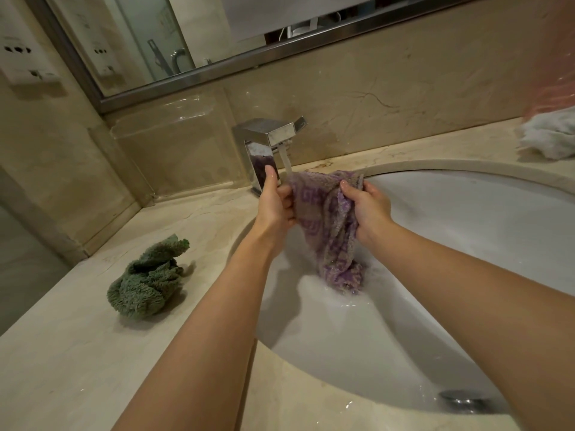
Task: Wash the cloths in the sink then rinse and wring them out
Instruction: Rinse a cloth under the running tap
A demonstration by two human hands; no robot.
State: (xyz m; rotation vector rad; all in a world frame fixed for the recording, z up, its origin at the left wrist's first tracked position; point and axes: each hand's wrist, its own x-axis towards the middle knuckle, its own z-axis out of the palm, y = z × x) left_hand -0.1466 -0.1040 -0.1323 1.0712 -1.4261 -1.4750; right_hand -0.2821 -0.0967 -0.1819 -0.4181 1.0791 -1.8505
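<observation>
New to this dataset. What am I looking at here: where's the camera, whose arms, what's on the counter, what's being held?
There is no robot. A person wears one wide-angle camera on the head, looking forward and down, so the two bare arms reaching in from the bottom are their own. The left hand and right hand both grip a wet purple patterned cloth, held under water running from the chrome faucet. Its lower end hangs down into the white sink. On the marble counter, a crumpled green cloth lies left of the sink, and a white cloth lies at the far right. A mirror is on the wall above.
</observation>
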